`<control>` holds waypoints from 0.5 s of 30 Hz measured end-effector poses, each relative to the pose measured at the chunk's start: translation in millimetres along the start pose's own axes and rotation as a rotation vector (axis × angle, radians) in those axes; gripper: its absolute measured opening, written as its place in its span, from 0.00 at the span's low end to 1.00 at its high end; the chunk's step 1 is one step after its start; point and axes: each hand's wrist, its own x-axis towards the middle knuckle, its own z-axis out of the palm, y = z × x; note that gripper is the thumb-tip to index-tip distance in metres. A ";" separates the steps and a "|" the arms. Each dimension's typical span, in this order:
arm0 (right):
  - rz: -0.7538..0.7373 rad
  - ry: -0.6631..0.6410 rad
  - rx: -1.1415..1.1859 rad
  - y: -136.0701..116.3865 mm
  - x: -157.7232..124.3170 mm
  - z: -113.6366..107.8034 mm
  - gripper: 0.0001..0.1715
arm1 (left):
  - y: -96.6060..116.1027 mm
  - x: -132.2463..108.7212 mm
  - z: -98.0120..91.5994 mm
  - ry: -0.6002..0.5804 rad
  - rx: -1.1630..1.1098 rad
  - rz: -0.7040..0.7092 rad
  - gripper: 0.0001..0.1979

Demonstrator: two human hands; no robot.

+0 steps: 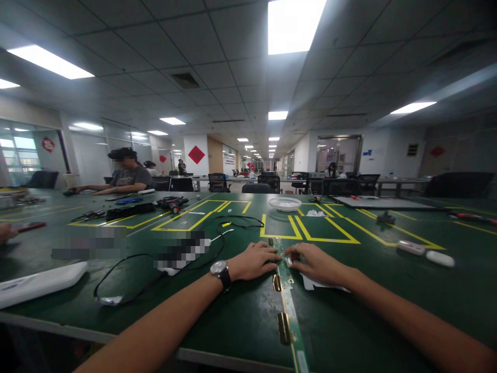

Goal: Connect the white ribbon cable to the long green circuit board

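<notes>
Around a slim circuit strip (289, 305) spreads a wide green surface (233, 331), marked beyond the strip with yellow outlines (330, 240). Beyond the strip and off to its right lies a large grey board (384, 203). The strip itself lies lengthwise on the surface, pointing away from the person, its near end at the surface's near edge. Well to the strip's left is a long white slab (42, 284); beyond its far end sits a round white basket (284, 209). At the strip's left edge rests the left hand (258, 261), palm down, unclenched, fingertips touching the strip. At its right edge is the right hand (314, 263), fingers bent; whether they grasp anything I cannot tell. Just right of the strip, white paper (320, 285) lies partly under that hand. Dark-gold flaps (283, 329) jut from the strip's left side.
</notes>
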 end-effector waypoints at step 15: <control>-0.010 -0.005 0.086 1.1 3.4 -1.0 0.11 | -8.1 4.3 0.4 -0.081 -0.130 0.026 0.22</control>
